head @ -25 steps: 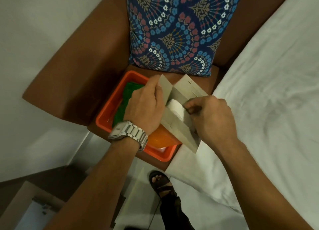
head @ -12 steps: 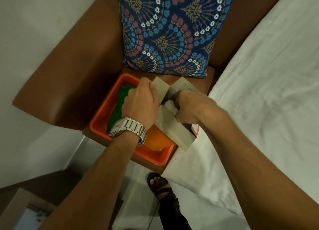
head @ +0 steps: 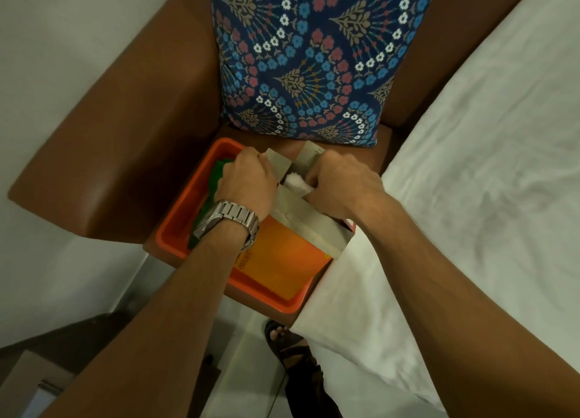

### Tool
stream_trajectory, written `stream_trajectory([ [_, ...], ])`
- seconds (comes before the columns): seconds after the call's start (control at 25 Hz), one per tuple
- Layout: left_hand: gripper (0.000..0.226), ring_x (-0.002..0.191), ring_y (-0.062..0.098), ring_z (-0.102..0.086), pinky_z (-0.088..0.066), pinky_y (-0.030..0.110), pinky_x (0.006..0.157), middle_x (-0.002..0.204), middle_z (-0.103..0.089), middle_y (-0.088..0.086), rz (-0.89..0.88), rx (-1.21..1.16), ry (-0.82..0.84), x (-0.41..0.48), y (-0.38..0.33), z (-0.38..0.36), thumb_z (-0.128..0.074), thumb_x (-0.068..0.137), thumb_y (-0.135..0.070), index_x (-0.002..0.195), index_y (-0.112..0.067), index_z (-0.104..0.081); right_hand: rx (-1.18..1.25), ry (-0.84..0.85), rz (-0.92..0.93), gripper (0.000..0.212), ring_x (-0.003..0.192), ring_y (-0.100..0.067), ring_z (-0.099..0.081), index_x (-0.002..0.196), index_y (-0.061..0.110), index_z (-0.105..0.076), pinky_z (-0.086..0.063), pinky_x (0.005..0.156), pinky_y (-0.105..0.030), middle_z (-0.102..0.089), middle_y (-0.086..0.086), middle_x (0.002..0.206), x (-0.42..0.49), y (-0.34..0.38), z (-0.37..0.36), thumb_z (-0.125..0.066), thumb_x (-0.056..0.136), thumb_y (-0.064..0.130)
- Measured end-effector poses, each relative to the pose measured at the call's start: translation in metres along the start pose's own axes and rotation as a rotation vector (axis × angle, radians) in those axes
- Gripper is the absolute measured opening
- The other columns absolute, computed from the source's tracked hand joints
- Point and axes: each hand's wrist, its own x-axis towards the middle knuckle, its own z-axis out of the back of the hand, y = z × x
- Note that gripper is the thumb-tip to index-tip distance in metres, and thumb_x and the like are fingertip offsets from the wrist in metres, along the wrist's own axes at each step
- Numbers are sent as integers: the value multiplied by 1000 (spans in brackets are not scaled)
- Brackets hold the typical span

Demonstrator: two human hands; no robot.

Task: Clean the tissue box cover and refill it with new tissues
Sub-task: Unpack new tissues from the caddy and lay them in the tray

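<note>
At frame centre my left hand [head: 248,182] pinches one grey flap of the tissue box [head: 314,226]. My right hand [head: 342,188] is nearer the white tissues [head: 295,180], fingers closed on them. The box's long axis runs from upper left to lower right, between my hands. It sits over the orange tray [head: 188,204] holding a green cloth [head: 213,191]. The patterned cushion [head: 301,56] lies just above. Only the flaps crowd the opening.

two hands [head: 248,182], one tray [head: 175,226]

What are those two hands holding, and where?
Left hand grips the tissue box's left flap; right hand pinches the white tissues at its opening.
</note>
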Motion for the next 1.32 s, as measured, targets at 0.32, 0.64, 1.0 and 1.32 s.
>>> stream_trajectory([
  [0.32,29,58,17,-40,-28,30,46,78,-44,6,82,239,110,46,-17,-13,-45,99,-20,71,-15,-37,65,-437,-6,30,111,-23,-52,113,40,-73,-32,88,-40,-70,7,105,-10,-2,19,-69,84,44],
  [0.64,33,105,46,-59,-53,47,84,120,-59,25,110,228,225,63,0,-37,-47,99,-25,122,-2,-54,426,-644,199,28,85,-14,-61,103,33,-77,-51,70,-40,-68,6,93,-40,12,52,-73,76,37],
  [1.0,41,86,30,-61,-45,39,75,92,-65,12,116,-293,-169,10,-12,-6,-40,101,-45,96,-10,-62,534,-764,178,32,89,-4,-67,110,30,-77,-55,73,-28,-73,14,99,-77,7,78,-74,80,38],
  [1.32,65,110,19,-67,-54,44,86,122,-69,-4,256,-1197,174,-101,65,57,-62,71,-70,124,-32,-61,758,-615,308,11,71,5,-69,88,32,-79,-47,55,-12,-74,20,75,-110,74,72,-79,78,28],
])
